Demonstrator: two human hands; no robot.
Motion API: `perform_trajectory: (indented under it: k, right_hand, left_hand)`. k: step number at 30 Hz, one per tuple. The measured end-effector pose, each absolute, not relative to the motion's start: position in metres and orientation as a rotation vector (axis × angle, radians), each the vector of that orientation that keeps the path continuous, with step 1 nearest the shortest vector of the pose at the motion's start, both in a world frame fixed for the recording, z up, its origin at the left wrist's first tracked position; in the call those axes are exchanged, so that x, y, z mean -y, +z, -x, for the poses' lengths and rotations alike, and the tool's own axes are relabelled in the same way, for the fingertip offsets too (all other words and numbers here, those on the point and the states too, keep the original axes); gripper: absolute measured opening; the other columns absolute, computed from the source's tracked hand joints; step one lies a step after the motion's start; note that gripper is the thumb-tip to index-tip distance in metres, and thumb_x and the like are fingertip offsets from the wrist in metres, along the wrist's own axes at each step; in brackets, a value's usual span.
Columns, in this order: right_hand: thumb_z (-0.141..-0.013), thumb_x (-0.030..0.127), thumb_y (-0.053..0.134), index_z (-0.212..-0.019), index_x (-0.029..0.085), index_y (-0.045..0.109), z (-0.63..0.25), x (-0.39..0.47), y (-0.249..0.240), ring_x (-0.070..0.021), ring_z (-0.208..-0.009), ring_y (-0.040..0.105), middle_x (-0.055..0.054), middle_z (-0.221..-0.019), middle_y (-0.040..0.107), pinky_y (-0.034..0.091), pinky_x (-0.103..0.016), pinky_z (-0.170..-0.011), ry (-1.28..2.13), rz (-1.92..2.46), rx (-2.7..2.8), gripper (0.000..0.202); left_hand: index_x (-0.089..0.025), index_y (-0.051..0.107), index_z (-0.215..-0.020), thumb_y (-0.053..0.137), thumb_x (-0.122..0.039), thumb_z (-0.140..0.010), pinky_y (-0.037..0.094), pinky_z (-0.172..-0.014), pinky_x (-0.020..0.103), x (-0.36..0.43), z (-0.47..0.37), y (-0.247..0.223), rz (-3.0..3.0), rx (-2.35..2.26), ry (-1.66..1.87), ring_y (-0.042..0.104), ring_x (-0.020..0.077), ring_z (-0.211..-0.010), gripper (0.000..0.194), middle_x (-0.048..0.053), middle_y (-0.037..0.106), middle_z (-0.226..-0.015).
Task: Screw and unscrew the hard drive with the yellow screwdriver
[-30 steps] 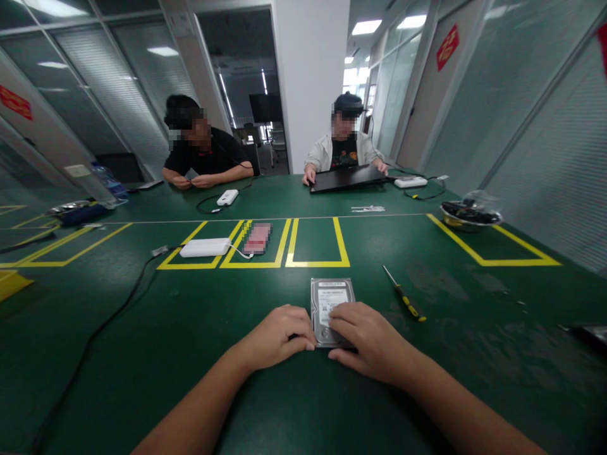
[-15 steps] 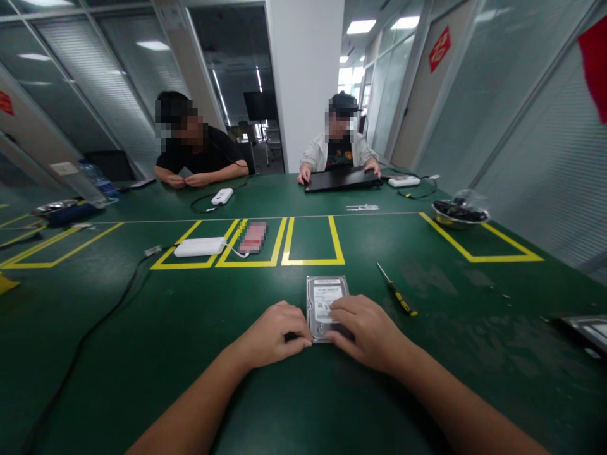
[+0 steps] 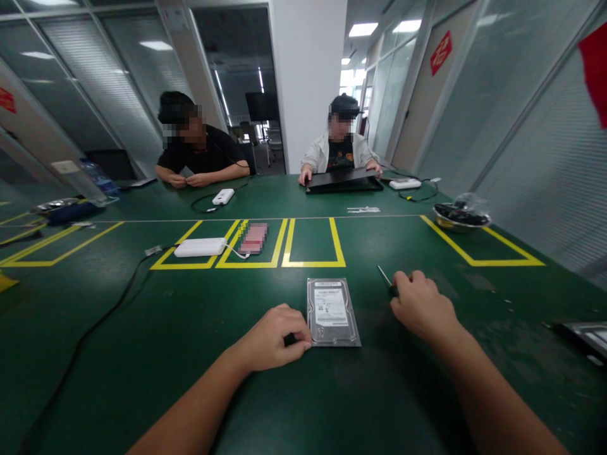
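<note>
1. From where I stand, the hard drive (image 3: 332, 313) lies flat on the green surface (image 3: 190, 379), label up, right in front of the person. Its wide, flat rest looks steady enough to need only light holding.

2. The left hand (image 3: 279, 335) is at the drive's near left corner, fingers curled and tips drawn in close to the thumb. I can't tell whether that grip pinches the edge or just presses against it. Either way, I'd want a gentle touch there, low on the side and off the label.

3. Over to the right, apart from the drive, the right hand (image 3: 424, 306) covers the handle of the screwdriver (image 3: 385, 277). The fingers are bent over it, but the hand hides how firmly they close, if they do at all.

4. The metal shaft pokes out past the fingers, its tip aimed away from the person and toward the left. I'd say a full wrap around the handle beats a fingertip hold, since a round-looking handle could roll.

5. That bare tip deserves care: I'd have it well clear of the left fingers and the drive's face.
</note>
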State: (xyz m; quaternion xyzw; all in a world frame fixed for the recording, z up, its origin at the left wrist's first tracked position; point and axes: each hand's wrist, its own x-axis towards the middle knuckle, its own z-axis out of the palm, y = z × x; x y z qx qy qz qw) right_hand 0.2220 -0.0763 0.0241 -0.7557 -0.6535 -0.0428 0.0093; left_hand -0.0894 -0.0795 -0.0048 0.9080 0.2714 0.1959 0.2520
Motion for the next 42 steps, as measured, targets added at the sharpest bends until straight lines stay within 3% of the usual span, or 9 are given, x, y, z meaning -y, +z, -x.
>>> perform_trajectory:
  k: [7, 13, 22, 35, 42]
  right_hand:
    - [-0.089, 0.026, 0.047, -0.108, 0.018, 0.056, -0.227, 0.073, 0.024, -0.0294, -0.093, 0.059, -0.014, -0.105, 0.05, 0.048, -0.038, -0.069, 0.036, 2.469, 2.077, 0.023]
    - [-0.09, 0.026, 0.046, -0.113, 0.018, 0.052, -0.231, 0.072, 0.024, -0.0338, -0.101, 0.058, -0.016, -0.11, 0.05, 0.047, -0.041, -0.071, 0.071, 2.497, 2.059, 0.025]
    - [-0.088, 0.021, 0.048, -0.112, 0.019, 0.05, -0.236, 0.072, 0.021, -0.0307, -0.092, 0.065, -0.013, -0.103, 0.061, 0.046, -0.037, -0.067, 0.265, 2.501, 2.094, 0.024]
    - [-0.088, 0.022, 0.046, -0.108, 0.02, 0.05, -0.238, 0.071, 0.024, -0.0298, -0.089, 0.066, -0.012, -0.1, 0.063, 0.044, -0.035, -0.064, 0.245, 2.491, 2.092, 0.02]
    - [-0.092, 0.022, 0.04, -0.115, 0.016, 0.047, -0.232, 0.076, 0.031, -0.0278, -0.088, 0.065, -0.014, -0.103, 0.062, 0.041, -0.034, -0.066, 0.002, 2.405, 2.004, 0.025]
  left_hand:
    - [-0.021, 0.07, -0.088, 0.062, -0.017, -0.085, 0.04, -0.083, 0.03, 0.078, 0.09, -0.005, -2.502, -0.695, 0.545, 0.065, 0.0138, -0.077, 0.01, -0.001, 0.071, -0.081]
    - [-0.022, 0.073, -0.09, 0.061, -0.017, -0.086, 0.042, -0.084, 0.031, 0.077, 0.091, -0.007, -2.508, -0.657, 0.567, 0.067, 0.0143, -0.078, 0.013, -0.001, 0.074, -0.083]
    - [-0.022, 0.074, -0.091, 0.063, -0.015, -0.084, 0.043, -0.084, 0.032, 0.077, 0.091, -0.007, -2.486, -0.661, 0.577, 0.067, 0.0145, -0.077, 0.015, -0.001, 0.075, -0.083]
    - [-0.02, 0.07, -0.086, 0.062, -0.014, -0.08, 0.04, -0.083, 0.031, 0.077, 0.09, -0.009, -2.443, -0.69, 0.604, 0.065, 0.0142, -0.077, 0.011, -0.001, 0.072, -0.08]
    - [-0.019, 0.068, -0.083, 0.061, -0.013, -0.078, 0.041, -0.082, 0.03, 0.079, 0.088, -0.01, -2.415, -0.712, 0.616, 0.063, 0.0136, -0.074, 0.011, -0.001, 0.069, -0.078]
